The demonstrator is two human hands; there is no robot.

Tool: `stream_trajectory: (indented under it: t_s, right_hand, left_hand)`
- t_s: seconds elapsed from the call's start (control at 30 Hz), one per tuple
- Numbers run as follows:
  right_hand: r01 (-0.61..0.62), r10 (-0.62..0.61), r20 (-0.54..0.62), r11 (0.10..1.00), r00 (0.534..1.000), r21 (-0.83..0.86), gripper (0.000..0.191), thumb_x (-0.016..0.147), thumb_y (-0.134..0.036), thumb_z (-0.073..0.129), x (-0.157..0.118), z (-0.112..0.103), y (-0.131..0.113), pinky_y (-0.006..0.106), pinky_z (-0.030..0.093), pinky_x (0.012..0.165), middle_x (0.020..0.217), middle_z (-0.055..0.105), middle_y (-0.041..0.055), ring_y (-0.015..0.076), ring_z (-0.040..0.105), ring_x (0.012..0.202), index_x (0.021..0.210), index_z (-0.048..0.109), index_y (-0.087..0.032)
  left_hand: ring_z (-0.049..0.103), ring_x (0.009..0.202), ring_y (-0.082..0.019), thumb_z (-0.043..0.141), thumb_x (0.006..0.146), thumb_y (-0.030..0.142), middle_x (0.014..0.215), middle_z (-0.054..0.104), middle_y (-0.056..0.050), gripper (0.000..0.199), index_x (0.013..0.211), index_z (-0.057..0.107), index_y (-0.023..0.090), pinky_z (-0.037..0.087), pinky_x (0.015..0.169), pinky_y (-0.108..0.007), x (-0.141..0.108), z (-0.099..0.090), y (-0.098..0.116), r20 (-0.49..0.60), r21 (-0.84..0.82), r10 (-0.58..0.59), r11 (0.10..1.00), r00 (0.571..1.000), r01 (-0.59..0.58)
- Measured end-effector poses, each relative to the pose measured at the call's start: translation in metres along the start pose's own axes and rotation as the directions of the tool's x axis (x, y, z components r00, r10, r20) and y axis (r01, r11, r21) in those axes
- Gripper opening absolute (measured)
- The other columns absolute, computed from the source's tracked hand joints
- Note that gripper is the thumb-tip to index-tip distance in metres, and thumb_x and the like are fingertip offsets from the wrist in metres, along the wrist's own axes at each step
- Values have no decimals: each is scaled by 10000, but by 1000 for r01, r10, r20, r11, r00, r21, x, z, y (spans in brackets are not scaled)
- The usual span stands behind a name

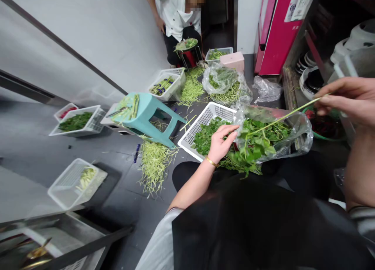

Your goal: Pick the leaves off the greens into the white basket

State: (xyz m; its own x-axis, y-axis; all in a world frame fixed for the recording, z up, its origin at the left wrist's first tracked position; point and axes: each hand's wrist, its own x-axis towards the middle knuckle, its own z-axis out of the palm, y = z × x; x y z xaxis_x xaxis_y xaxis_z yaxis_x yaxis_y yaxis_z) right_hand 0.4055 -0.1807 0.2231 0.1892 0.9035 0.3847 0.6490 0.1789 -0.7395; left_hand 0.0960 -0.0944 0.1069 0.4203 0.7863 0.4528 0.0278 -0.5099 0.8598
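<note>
My right hand [348, 98] pinches the bare end of a long, leafy green stalk [288, 115] between thumb and fingers. The stalk slants down to the left, its leaves hanging over a clear plastic bag [303, 135] of similar greens. My left hand [221, 142], a gold bracelet on its wrist, reaches over a white perforated basket [190, 140] with leafy greens [205, 135] in it. Its fingers stretch toward the hanging leaves, thumb a little apart, and nothing shows in them. The basket and bag lie before my knees.
A teal stool [146, 108] with stalks on top stands to the left, light-green trimmings [155, 164] beside it. White baskets [77, 184] of vegetables sit on the floor. A person in a white jacket [175, 18] sits behind a small round stool [187, 45]. Pink refrigerator [281, 35] stands right.
</note>
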Motion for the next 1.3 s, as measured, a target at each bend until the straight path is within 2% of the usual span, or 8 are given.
stream_trajectory:
  t_s: [0.17, 0.37, 0.57, 0.7, 0.97, 1.1, 1.17, 1.3]
  right_hand:
    - [-123, 0, 319, 923, 948, 365, 328, 703, -443, 744, 33, 66, -4, 231, 453, 434, 586, 626, 11, 103, 570, 486, 839, 674, -154]
    - [-224, 222, 44, 916, 974, 334, 277, 710, -340, 723, 27, 151, 11, 248, 470, 498, 740, 663, 26, 137, 614, 595, 914, 645, -170]
    - [-293, 109, 612, 933, 783, 209, 324, 688, -476, 674, -13, 217, 8, 276, 424, 593, 651, 658, 21, 157, 570, 622, 724, 722, -157]
    - [-365, 169, 665, 916, 728, 166, 316, 655, -463, 667, -17, 232, 12, 257, 365, 562, 577, 593, -4, 123, 488, 563, 648, 690, -148]
    - [-377, 256, 385, 883, 887, 281, 277, 731, -415, 534, -36, 260, 8, 257, 348, 567, 565, 508, -17, 112, 435, 558, 607, 559, -169]
    - [-155, -98, 686, 942, 721, 297, 230, 743, -355, 600, -53, 237, -3, 269, 385, 598, 626, 551, 1, 117, 480, 584, 609, 537, -178]
    - [-257, -98, 752, 904, 652, 341, 243, 762, -389, 624, -50, 223, 1, 274, 406, 559, 627, 562, 9, 123, 505, 562, 659, 555, -179]
    - [-602, 233, 605, 601, 761, 525, 330, 738, -491, 667, -27, 215, 27, 247, 386, 407, 622, 593, 15, 127, 525, 474, 760, 520, -198]
  left_hand:
    - [626, 673, -143, 693, 768, 389, 755, 711, -46, 249, 864, 754, 167, 506, 674, -280, 1, -2, 10, 272, -225, -256, 920, 928, 320]
    - [513, 495, -71, 773, 654, 403, 568, 642, -9, 293, 726, 721, 124, 412, 497, -206, -11, -10, -15, 87, -357, -541, 767, 837, 533]
    - [515, 509, -73, 779, 631, 427, 581, 623, -4, 333, 733, 697, 120, 415, 502, -214, -22, -20, -39, 85, -509, -588, 668, 804, 543]
    - [518, 584, -85, 796, 604, 397, 610, 611, 6, 286, 664, 698, 136, 417, 587, -230, -30, -25, -51, 5, -380, -537, 779, 844, 498]
    - [498, 583, -84, 818, 555, 402, 583, 595, 9, 310, 594, 674, 130, 388, 612, -236, -36, -18, -62, -91, -511, -624, 698, 776, 502]
    - [499, 552, -81, 829, 553, 389, 587, 613, -17, 315, 606, 684, 114, 389, 593, -238, -38, -40, -61, 141, -553, -650, 574, 747, 604]
    - [527, 588, -94, 824, 571, 393, 615, 620, -32, 317, 614, 689, 110, 406, 620, -242, -39, -50, -61, 240, -573, -602, 545, 761, 612]
    - [568, 670, -124, 824, 566, 422, 661, 630, -52, 343, 592, 678, 112, 433, 686, -261, -39, -51, -59, 297, -626, -537, 515, 790, 586]
